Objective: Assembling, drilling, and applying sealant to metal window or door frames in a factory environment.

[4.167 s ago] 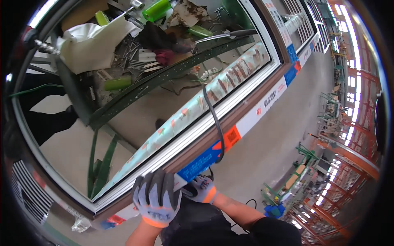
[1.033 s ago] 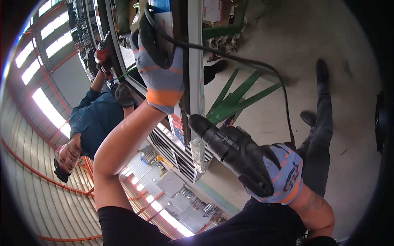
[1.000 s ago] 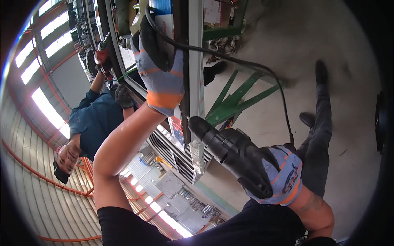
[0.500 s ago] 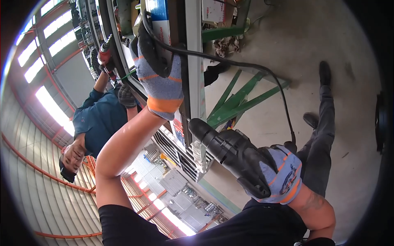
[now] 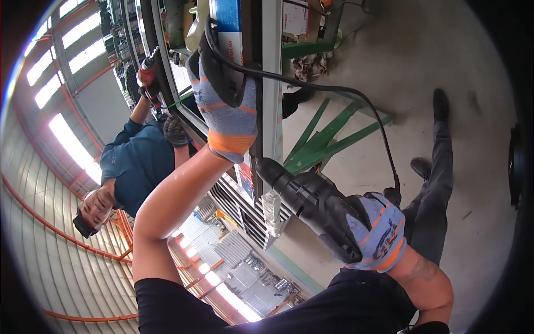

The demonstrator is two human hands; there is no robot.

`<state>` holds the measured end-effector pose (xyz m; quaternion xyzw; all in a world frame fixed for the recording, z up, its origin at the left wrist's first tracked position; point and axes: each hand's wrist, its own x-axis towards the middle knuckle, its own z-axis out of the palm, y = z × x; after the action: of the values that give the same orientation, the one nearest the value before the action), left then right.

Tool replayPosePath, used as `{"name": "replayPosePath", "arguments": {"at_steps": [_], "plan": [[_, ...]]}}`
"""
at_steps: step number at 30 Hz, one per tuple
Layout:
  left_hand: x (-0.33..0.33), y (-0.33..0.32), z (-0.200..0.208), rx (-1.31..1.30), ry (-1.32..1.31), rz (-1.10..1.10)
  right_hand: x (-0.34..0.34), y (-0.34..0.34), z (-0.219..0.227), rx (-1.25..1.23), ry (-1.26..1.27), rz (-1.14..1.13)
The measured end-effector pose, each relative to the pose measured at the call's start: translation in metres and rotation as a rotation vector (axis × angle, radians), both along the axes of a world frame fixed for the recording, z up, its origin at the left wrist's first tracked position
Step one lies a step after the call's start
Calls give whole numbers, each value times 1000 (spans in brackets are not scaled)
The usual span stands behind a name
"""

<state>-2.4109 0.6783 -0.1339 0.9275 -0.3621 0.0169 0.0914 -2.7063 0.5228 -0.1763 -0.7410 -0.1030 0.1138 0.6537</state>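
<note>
My left hand [image 5: 225, 111], in a grey glove with orange bands and black-coated fingers, is closed over a long dark metal frame bar [image 5: 254, 39]. A black cable [image 5: 334, 88] crosses beside its fingers and runs round to the drill. My right hand [image 5: 375, 231], in a matching glove, grips a black power drill [image 5: 300, 195] by its handle. The drill's nose points at the bar just below my left wrist. A thin bit shows at its tip; whether it touches the bar I cannot tell. Blue-and-white printed film [image 5: 229, 22] lies along the bar.
On the left, a co-worker in a teal top holds a red drill [image 5: 146, 75] near another frame rail. A green steel stand [image 5: 322, 136] supports the work from below. Another person's dark-trousered leg [image 5: 439, 150] shows at the right. Stacked metal profiles [image 5: 245, 214] lie beyond the bar.
The bar and my left hand appear slightly farther right in view. The drill stays nearly where it was, its tip by the bar. Both hands keep their holds.
</note>
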Motion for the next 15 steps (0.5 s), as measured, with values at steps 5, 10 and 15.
{"name": "replayPosePath", "arguments": {"at_steps": [5,10,15], "plan": [[6,0,4,125,-141,-115,7,-3,6,65,65,-20],[5,2,-4,55,-53,-50,9,-5,4,-6,-22,-57],[3,3,-1,21,-5,-36,10,-6,-2,11,-8,-42]]}}
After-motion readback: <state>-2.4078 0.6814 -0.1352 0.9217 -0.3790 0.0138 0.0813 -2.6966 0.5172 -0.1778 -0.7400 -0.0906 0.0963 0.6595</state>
